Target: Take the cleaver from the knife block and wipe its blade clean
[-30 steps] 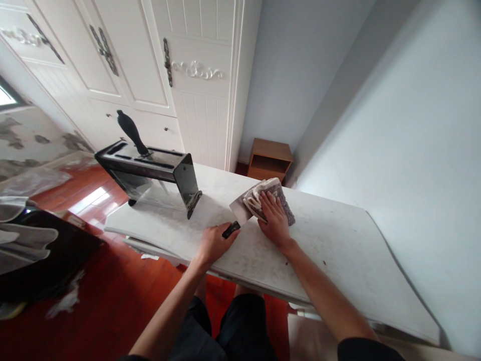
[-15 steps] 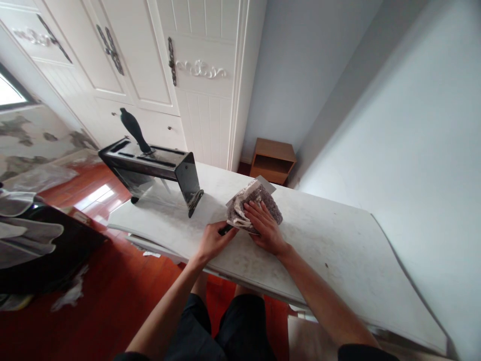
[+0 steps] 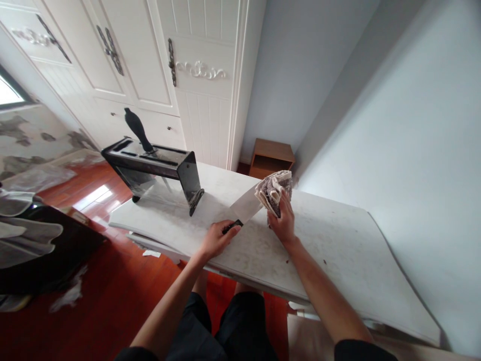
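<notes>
My left hand [image 3: 221, 237] is closed around the black handle of a cleaver [image 3: 247, 204], whose broad grey blade points away and to the right above the white tabletop. In my right hand [image 3: 282, 221] is a bunched brown-and-cream cloth [image 3: 276, 190], pinched over the far end of the blade. The blade's tip is hidden by the cloth. To the left stands a black knife block [image 3: 158, 159] with slots along its top; one black-handled knife [image 3: 137, 129] sits upright in it.
The white table [image 3: 338, 245] stretches right toward the wall, with small dark crumbs on it. A wooden nightstand [image 3: 273, 150] stands behind it, beside a white wardrobe [image 3: 203, 110]. A dark box draped with pale fabric [image 3: 30, 240] is at left on the red floor [image 3: 124, 291].
My right hand has slid the cloth away along the blade toward its tip, and the cloth is now bunched rather than spread. More of the cleaver's blade is uncovered near the handle.
</notes>
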Motion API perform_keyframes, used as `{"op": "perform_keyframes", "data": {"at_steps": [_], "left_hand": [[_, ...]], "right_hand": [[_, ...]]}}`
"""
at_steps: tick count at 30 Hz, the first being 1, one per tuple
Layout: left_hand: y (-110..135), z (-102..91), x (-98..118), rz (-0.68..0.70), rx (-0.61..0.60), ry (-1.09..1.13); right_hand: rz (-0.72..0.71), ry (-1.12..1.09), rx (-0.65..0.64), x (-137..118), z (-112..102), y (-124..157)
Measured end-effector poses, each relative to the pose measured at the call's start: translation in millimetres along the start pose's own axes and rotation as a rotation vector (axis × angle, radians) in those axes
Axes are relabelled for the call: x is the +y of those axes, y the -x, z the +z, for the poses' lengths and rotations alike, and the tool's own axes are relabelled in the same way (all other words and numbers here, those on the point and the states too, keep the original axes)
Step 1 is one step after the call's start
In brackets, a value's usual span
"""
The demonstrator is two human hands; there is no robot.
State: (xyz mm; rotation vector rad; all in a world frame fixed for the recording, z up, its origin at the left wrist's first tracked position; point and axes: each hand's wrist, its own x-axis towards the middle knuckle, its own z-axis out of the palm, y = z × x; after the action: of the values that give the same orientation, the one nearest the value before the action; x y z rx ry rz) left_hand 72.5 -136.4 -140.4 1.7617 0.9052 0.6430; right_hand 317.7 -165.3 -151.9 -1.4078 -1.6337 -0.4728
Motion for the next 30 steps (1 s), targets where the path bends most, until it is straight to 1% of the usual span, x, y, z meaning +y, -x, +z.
{"op": "perform_keyframes", "data": {"at_steps": [5, 10, 14, 16, 18, 20, 22, 24, 25, 27, 28, 30], "left_hand": [[-0.8, 1.6, -3.1, -0.012, 0.035, -0.015], [-2.7, 3.2, -6.3, -0.027, 0.087, -0.030], [-4.0, 5.0, -8.5, -0.043, 0.131, -0.011], [-4.5, 5.8, -9.3, -0.051, 0.141, -0.003], [-4.9, 6.6, -9.7, -0.062, 0.153, 0.001], [-5.3, 7.1, -10.0, -0.067, 0.163, 0.006], [-5.5, 7.4, -10.4, -0.066, 0.166, 0.017], [-5.4, 7.5, -11.0, -0.063, 0.167, 0.030], [-5.3, 7.4, -11.3, -0.062, 0.167, 0.034], [-5.0, 7.2, -11.6, -0.057, 0.165, 0.038], [-4.9, 7.0, -11.7, -0.054, 0.164, 0.037], [-4.7, 6.5, -11.3, -0.045, 0.163, 0.034]], "right_hand": [[0.099, 0.001, 0.014, -4.7, 2.7, 3.5], [0.045, -0.087, -0.016, -7.5, 5.8, 8.0], [0.136, -0.145, -0.055, -10.1, 4.9, 9.4], [0.212, -0.197, -0.056, -12.0, 2.7, 8.9], [0.329, -0.248, -0.018, -13.9, -0.4, 7.0], [0.466, -0.306, 0.064, -14.9, -4.0, 3.7], [0.589, -0.389, 0.172, -13.5, -7.1, -0.8], [0.703, -0.502, 0.278, -9.4, -9.4, -5.5], [0.760, -0.569, 0.312, -6.9, -10.1, -7.6], [0.871, -0.720, 0.327, -2.4, -10.8, -10.3], [0.919, -0.794, 0.313, -1.5, -10.7, -10.7], [1.004, -0.920, 0.242, -3.6, -9.4, -9.9]]}}
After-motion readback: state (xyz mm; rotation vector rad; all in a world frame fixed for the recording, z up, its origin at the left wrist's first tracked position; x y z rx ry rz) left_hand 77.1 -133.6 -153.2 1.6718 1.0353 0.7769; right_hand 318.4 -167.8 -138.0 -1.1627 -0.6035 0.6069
